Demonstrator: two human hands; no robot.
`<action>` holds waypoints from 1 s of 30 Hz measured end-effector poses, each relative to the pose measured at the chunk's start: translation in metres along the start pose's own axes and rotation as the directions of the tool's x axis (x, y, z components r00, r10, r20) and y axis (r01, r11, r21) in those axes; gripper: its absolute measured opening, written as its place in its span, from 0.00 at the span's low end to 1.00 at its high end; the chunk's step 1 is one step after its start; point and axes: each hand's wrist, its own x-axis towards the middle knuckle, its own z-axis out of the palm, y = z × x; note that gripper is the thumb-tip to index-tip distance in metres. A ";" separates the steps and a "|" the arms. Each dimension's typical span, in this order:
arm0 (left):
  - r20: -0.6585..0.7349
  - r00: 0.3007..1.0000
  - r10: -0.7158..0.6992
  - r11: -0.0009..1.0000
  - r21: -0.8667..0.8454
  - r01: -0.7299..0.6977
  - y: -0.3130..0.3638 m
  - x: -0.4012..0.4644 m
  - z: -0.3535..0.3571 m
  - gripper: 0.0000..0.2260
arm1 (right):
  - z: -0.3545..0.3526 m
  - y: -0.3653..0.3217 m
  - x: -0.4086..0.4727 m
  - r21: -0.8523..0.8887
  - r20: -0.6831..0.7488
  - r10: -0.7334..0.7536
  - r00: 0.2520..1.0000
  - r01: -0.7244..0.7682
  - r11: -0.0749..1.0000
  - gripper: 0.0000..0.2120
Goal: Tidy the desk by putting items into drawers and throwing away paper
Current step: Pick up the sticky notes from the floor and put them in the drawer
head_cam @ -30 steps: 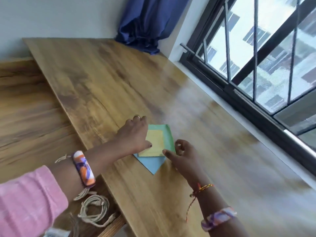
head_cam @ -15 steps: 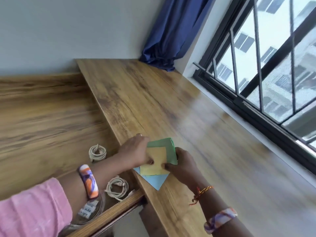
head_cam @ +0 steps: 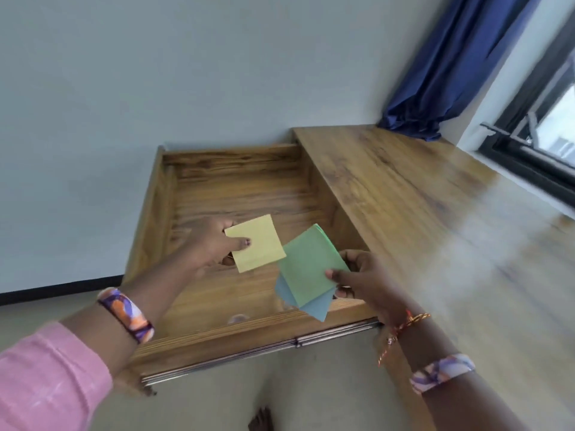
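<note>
Drawer (head_cam: pixel 236 188) open beside desk (head_cam: pixel 404 194) — hands (head_cam: pixel 211 244) holding papers (head_cam: pixel 255 242)

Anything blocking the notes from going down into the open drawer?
Nothing visible. The left hand holds the yellow note and the right hand holds the green and blue notes directly over the open drawer; bare wood shows beneath.

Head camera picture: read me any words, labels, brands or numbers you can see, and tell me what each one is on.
There is no readable text.
Yellow paper in the left hand: blank on the side shown.
Green paper and blue paper in the right hand: blank.
Patterned wristbands: colours only, no lettering.
Open drawer and desk top: bare wood grain.
</note>
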 end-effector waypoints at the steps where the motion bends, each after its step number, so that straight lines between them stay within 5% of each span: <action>1: -0.041 0.999 -0.013 1.000 -0.005 0.012 -0.005 -0.004 -0.014 0.13 | 0.011 -0.002 0.001 0.014 0.007 -0.010 1.000 0.009 1.000 0.06; 6: -0.207 0.978 -0.025 0.991 0.126 0.052 -0.034 -0.010 -0.079 0.16 | 0.065 -0.014 0.009 0.064 -0.035 -0.023 0.999 0.025 0.998 0.11; 11: -0.226 0.967 0.120 0.938 0.346 -0.036 -0.054 0.012 -0.113 0.12 | 0.108 -0.008 0.032 0.089 -0.155 0.034 0.987 -0.020 0.996 0.12; 20: 0.115 0.969 0.221 0.811 0.529 -0.248 -0.102 0.089 -0.139 0.18 | 0.218 0.039 0.091 -0.003 -0.141 0.416 0.898 -0.420 0.907 0.16; 26: 0.289 0.933 0.216 0.620 0.697 -0.360 -0.109 0.125 -0.125 0.15 | 0.238 0.052 0.095 -0.102 -0.277 0.458 0.844 -0.500 0.860 0.16; 30: 0.353 0.917 0.185 0.423 0.813 -0.399 -0.103 0.140 -0.121 0.14 | 0.240 0.054 0.098 0.091 -0.390 0.452 0.802 -0.455 0.886 0.16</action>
